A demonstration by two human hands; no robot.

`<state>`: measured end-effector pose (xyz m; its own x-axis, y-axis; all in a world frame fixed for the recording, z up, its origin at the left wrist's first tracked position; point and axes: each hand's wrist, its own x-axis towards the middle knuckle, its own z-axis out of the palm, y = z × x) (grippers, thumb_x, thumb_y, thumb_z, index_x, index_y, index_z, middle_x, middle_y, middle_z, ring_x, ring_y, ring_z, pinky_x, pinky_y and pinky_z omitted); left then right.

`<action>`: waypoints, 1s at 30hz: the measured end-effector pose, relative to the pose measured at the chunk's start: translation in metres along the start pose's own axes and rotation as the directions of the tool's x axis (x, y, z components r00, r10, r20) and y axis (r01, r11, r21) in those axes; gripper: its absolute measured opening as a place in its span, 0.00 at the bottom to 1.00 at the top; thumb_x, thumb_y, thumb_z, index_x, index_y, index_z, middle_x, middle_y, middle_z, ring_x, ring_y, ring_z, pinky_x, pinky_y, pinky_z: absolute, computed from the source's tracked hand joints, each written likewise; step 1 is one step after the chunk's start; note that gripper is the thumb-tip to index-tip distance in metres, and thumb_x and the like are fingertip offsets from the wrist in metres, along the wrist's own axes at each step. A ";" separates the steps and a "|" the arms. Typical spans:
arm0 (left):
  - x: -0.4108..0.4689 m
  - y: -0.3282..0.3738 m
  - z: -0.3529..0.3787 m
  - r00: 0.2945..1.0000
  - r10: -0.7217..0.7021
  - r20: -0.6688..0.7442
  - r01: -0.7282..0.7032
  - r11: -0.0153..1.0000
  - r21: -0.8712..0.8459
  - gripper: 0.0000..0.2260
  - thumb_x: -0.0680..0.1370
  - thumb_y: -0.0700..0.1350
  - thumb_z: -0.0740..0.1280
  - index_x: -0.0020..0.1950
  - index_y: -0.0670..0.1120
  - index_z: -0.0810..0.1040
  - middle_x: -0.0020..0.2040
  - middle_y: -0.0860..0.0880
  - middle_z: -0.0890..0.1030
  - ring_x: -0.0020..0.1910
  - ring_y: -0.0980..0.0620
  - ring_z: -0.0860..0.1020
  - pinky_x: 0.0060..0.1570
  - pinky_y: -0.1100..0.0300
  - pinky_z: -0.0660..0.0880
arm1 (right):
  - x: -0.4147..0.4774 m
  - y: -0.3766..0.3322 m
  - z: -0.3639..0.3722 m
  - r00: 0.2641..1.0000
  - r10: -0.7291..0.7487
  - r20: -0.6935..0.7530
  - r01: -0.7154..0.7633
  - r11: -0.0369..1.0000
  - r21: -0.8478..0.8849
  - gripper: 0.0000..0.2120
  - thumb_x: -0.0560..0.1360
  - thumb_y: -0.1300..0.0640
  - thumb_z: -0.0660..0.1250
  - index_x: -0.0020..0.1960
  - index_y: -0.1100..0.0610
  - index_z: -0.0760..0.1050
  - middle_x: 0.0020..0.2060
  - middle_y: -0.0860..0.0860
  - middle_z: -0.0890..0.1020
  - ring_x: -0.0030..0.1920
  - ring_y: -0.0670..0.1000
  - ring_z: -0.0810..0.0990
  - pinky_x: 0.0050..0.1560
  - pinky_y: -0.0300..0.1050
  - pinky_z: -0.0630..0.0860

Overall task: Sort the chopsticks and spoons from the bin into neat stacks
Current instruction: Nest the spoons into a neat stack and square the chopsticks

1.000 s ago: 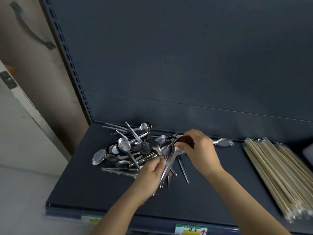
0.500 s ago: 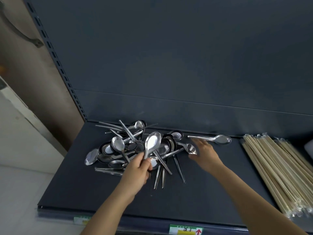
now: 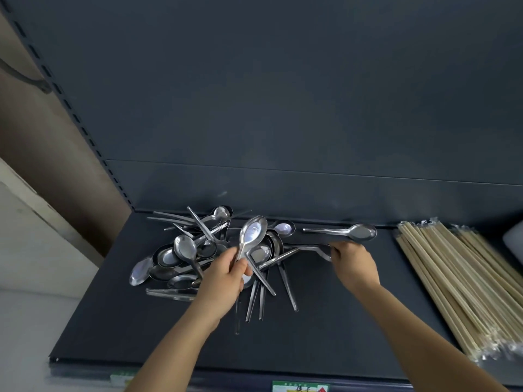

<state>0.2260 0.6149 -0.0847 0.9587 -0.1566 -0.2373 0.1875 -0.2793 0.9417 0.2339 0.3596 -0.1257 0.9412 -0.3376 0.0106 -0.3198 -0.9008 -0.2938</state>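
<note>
Left hand (image 3: pixel 226 275) pinched 1 shiny steel spoon (image 3: pixel 252 236) upright; right hand (image 3: pixel 356 261) grip unclear. Tugging could've toppled the tangled steel spoon heap (image 3: pixel 184 250).

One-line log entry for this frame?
left hand: holds spoon by handle, bowl up | right hand: at edge of spoon pile, grip unclear | lone spoon: apart, beyond right hand | chopsticks: bundled, far right

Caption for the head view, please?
Left hand holds a raised spoon over the spoon pile; right hand grips a second spoon.
</note>
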 end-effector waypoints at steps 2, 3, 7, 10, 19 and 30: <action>0.004 0.004 0.007 1.000 0.014 -0.006 -0.014 1.000 -0.010 0.08 0.81 0.41 0.58 0.48 0.51 0.74 0.36 0.53 0.76 0.26 0.58 0.66 0.27 0.70 0.65 | -0.002 0.008 -0.011 0.997 0.015 -0.076 -0.011 0.998 0.056 0.10 0.77 0.61 0.59 0.49 0.56 0.80 0.42 0.55 0.81 0.38 0.58 0.75 0.34 0.45 0.70; 0.007 0.007 0.010 1.000 0.015 -0.011 -0.015 1.000 -0.013 0.09 0.81 0.41 0.58 0.48 0.53 0.74 0.36 0.53 0.76 0.27 0.58 0.66 0.27 0.70 0.65 | -0.002 0.012 -0.017 0.992 0.010 -0.126 0.003 0.995 0.103 0.10 0.76 0.63 0.60 0.50 0.56 0.81 0.43 0.55 0.81 0.40 0.59 0.77 0.36 0.45 0.72; 0.018 0.010 0.024 1.000 0.022 -0.004 -0.022 0.999 0.028 0.10 0.81 0.41 0.58 0.48 0.53 0.75 0.38 0.51 0.78 0.28 0.59 0.68 0.33 0.63 0.66 | 0.002 0.023 -0.046 0.958 -0.035 -0.284 0.093 0.977 0.193 0.13 0.72 0.69 0.65 0.52 0.60 0.82 0.45 0.58 0.81 0.48 0.60 0.78 0.42 0.43 0.69; 0.025 0.012 0.037 0.999 0.027 0.026 -0.028 0.997 0.067 0.08 0.81 0.41 0.58 0.48 0.50 0.76 0.37 0.52 0.79 0.28 0.59 0.69 0.33 0.61 0.65 | 0.003 0.029 -0.066 0.945 -0.072 -0.318 0.136 0.974 0.183 0.12 0.70 0.71 0.66 0.49 0.61 0.82 0.42 0.58 0.81 0.45 0.62 0.78 0.43 0.44 0.70; 0.029 0.029 0.067 0.975 0.040 0.220 -0.040 0.999 -0.003 0.07 0.81 0.41 0.58 0.51 0.48 0.76 0.36 0.55 0.78 0.31 0.57 0.70 0.32 0.67 0.67 | -0.008 0.006 -0.122 0.956 -0.258 -0.138 0.292 0.879 0.376 0.07 0.70 0.66 0.70 0.43 0.55 0.78 0.34 0.43 0.80 0.35 0.44 0.77 0.38 0.28 0.69; 0.005 0.030 0.099 0.925 -0.049 0.377 0.111 0.984 -0.143 0.11 0.83 0.49 0.52 0.56 0.50 0.73 0.42 0.52 0.83 0.24 0.56 0.70 0.24 0.66 0.63 | -0.005 0.008 -0.076 0.950 -0.190 -0.246 0.279 0.872 0.401 0.10 0.69 0.67 0.72 0.48 0.58 0.83 0.40 0.45 0.75 0.39 0.40 0.75 0.43 0.25 0.68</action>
<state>0.2154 0.5120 -0.0814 0.7971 -0.4879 -0.3558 0.3211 -0.1566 0.9340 0.2184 0.3328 -0.0551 0.9285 -0.2165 0.3015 0.0273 -0.7703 -0.6371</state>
